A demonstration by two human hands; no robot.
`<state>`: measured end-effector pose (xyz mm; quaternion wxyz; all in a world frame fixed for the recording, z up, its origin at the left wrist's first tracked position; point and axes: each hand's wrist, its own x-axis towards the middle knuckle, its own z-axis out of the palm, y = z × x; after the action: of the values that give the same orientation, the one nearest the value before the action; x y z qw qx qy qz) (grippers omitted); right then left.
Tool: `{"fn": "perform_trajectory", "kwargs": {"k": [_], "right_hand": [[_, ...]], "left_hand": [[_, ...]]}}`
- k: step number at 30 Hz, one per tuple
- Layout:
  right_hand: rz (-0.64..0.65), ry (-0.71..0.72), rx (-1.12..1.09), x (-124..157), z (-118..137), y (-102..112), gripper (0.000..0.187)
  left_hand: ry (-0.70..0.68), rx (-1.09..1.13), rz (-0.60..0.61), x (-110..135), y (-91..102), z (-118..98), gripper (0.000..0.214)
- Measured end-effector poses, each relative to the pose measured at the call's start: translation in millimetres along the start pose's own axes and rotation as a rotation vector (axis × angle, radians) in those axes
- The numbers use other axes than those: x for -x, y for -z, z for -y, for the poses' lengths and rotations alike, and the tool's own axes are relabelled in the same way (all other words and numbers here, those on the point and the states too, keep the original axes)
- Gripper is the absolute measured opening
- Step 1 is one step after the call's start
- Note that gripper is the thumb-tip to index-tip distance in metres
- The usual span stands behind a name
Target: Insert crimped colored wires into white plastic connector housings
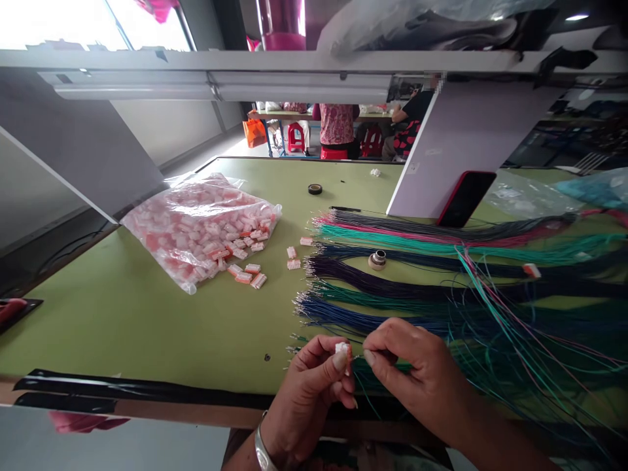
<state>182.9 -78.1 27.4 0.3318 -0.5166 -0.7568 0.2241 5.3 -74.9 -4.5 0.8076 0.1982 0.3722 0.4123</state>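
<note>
Between thumb and fingers, my left hand [314, 383] pinches a small white and orange plastic connector [342, 352] near the table's front edge. Close on its right, my right hand [417, 366] has thumb and forefinger pressed together on a thin wire [359, 356], whose metal-tipped end points at the connector. Whether the tip is inside the connector I cannot tell. A green wire hangs below the connector. Behind my hands lie bundles of cut wires in dark blue [343, 311], dark purple [353, 271] and turquoise [392, 239], their crimped ends to the left.
An open plastic bag [196, 229] of connectors lies at left, with several loose connectors [252, 275] spilled beside it. Black tape [314, 189], a tape roll with a metal ring [377, 260] and a phone [466, 198] are farther back. A shelf [294, 62] spans above; people sit beyond.
</note>
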Motion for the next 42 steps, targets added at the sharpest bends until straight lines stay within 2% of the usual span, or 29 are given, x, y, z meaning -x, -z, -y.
{"fn": "perform_trajectory", "kwargs": {"k": [4,8,11,23,34,42], "right_hand": [[-0.014,0.05,0.042,-3.0,3.1,3.0,0.014],[-0.059,-0.08,-0.078,-0.2,3.1,-3.1,0.018],[-0.089,-0.116,-0.123,2.7,2.9,-7.9,0.019],[-0.141,-0.092,-0.075,3.6,3.1,-14.7,0.019],[-0.107,-0.129,-0.185,12.1,-2.8,-24.9,0.021],[-0.018,-0.174,-0.187,10.2,-4.3,-24.1,0.019]], "left_hand": [[0.008,0.017,0.002,0.6,2.4,1.6,0.018],[0.025,0.046,0.005,0.6,4.7,1.5,0.018],[0.033,0.055,0.012,-0.9,5.0,0.8,0.019],[0.019,-0.007,0.001,0.1,0.5,1.0,0.021],[0.034,-0.089,0.014,-0.8,-2.2,3.9,0.022],[0.013,-0.034,-0.016,-2.1,-1.7,5.9,0.024]]}}
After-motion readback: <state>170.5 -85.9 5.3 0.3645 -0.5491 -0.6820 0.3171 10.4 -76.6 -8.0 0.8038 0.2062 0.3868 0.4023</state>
